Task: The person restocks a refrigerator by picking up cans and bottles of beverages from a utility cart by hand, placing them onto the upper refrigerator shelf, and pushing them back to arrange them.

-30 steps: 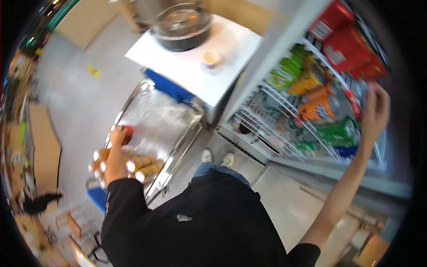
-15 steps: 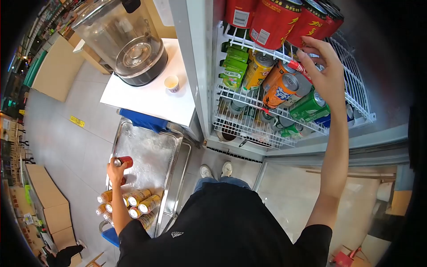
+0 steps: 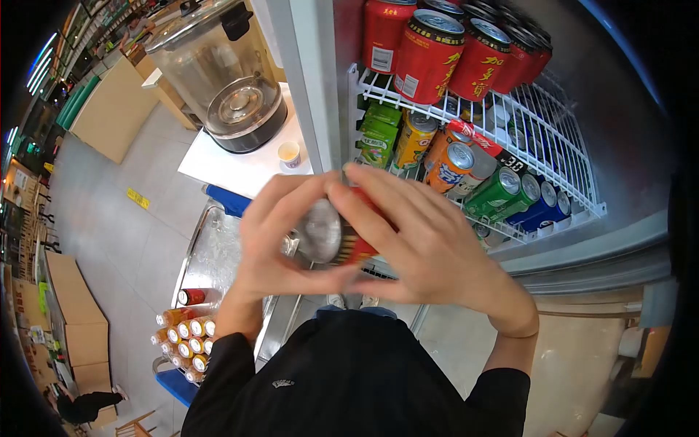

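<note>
Both of my hands are wrapped round one red can (image 3: pixel 358 237) with a silver end, held in front of my chest and partly blurred. My left hand (image 3: pixel 280 240) grips it at its silver end, and my right hand (image 3: pixel 419 240) covers its red side. To the right, similar red cans (image 3: pixel 429 54) stand on the upper white wire shelf (image 3: pixel 415 102) of the open fridge. Another red can (image 3: pixel 191 296) lies on the metal cart (image 3: pixel 212 247) at the left, beside several orange-brown bottles (image 3: pixel 191 339) with pale caps.
A lower fridge shelf holds green cartons (image 3: pixel 378 135), orange cans (image 3: pixel 450 167), green cans (image 3: pixel 495 193) and blue cans (image 3: pixel 542 207). On a white counter (image 3: pixel 211 160) are a clear dispenser (image 3: pixel 244 109) and a small cup (image 3: pixel 289 154). A person in black (image 3: pixel 87 406) is at far lower left.
My left hand has come up from the cart with a red can. My right hand has left the fridge shelf and now holds the same can. The view has shifted slightly.
</note>
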`<act>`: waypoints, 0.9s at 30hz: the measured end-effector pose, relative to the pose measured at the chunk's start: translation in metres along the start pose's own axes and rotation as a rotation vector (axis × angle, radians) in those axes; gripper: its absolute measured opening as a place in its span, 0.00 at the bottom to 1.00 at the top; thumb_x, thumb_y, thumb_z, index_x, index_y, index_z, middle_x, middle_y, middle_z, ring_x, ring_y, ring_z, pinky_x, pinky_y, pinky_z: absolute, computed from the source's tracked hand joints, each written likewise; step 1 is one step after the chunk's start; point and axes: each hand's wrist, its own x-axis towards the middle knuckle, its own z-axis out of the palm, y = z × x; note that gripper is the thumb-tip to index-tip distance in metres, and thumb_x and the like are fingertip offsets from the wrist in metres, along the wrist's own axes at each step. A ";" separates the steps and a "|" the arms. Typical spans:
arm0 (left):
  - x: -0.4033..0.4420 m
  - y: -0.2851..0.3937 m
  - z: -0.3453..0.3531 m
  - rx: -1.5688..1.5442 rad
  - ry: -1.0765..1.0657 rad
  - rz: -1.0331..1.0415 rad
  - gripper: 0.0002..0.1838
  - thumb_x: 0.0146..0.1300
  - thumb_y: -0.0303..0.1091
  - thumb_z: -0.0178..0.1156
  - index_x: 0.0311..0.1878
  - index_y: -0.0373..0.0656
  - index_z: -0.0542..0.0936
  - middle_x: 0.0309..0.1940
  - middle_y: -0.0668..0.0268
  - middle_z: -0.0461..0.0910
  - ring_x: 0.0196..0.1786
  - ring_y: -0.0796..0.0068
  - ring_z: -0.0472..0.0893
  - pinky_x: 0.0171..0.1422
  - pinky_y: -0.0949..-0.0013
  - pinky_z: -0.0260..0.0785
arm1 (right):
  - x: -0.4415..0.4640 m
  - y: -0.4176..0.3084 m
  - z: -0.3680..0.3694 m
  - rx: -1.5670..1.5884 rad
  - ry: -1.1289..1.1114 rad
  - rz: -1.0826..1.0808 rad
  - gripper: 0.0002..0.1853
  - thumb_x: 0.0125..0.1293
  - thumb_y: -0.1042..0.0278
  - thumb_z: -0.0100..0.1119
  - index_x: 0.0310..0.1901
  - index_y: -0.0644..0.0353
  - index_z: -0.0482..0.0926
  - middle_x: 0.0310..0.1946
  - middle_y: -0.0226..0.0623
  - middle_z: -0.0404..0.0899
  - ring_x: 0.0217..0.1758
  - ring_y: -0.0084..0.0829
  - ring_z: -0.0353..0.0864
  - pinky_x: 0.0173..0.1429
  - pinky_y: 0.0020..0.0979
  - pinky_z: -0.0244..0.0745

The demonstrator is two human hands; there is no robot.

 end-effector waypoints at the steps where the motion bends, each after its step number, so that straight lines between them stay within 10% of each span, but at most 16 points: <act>1: 0.008 0.004 0.007 -0.056 0.000 -0.020 0.47 0.35 0.40 0.80 0.62 0.33 0.74 0.54 0.52 0.79 0.51 0.58 0.82 0.53 0.63 0.74 | -0.003 0.000 -0.001 -0.054 0.003 0.024 0.45 0.44 0.53 0.78 0.65 0.59 0.72 0.58 0.45 0.76 0.57 0.42 0.79 0.56 0.39 0.76; 5: 0.017 0.004 0.023 -0.313 0.000 -0.067 0.54 0.39 0.47 0.82 0.68 0.33 0.67 0.61 0.50 0.75 0.61 0.55 0.77 0.63 0.60 0.69 | -0.012 0.019 -0.021 -0.070 0.237 0.124 0.45 0.45 0.57 0.79 0.65 0.65 0.69 0.59 0.49 0.75 0.60 0.41 0.78 0.63 0.37 0.73; 9: -0.020 -0.031 -0.012 -0.144 -0.207 -0.204 0.43 0.49 0.42 0.77 0.66 0.34 0.70 0.58 0.52 0.78 0.59 0.60 0.79 0.63 0.61 0.70 | -0.014 0.077 -0.047 -0.125 0.927 0.364 0.45 0.47 0.53 0.81 0.63 0.66 0.69 0.56 0.45 0.77 0.58 0.36 0.78 0.64 0.33 0.71; 15: -0.173 -0.145 -0.028 0.035 -0.327 -0.987 0.32 0.61 0.42 0.68 0.65 0.36 0.71 0.50 0.50 0.82 0.51 0.61 0.83 0.55 0.62 0.75 | -0.005 0.149 -0.076 -0.519 0.699 0.799 0.50 0.45 0.36 0.77 0.62 0.64 0.68 0.52 0.50 0.80 0.56 0.43 0.81 0.62 0.37 0.73; 21: -0.355 -0.230 -0.082 0.521 -0.391 -1.001 0.30 0.54 0.48 0.69 0.55 0.38 0.79 0.54 0.44 0.78 0.57 0.48 0.78 0.64 0.53 0.70 | -0.026 0.213 -0.072 0.062 0.528 0.728 0.32 0.63 0.52 0.69 0.61 0.67 0.73 0.57 0.45 0.76 0.60 0.33 0.76 0.64 0.34 0.70; 27: -0.427 -0.214 -0.162 1.062 -0.478 -1.539 0.33 0.55 0.44 0.66 0.64 0.46 0.72 0.71 0.40 0.58 0.67 0.39 0.67 0.69 0.49 0.64 | -0.056 0.202 -0.077 -0.063 0.497 0.610 0.27 0.68 0.59 0.62 0.63 0.69 0.73 0.63 0.44 0.72 0.68 0.33 0.69 0.71 0.35 0.63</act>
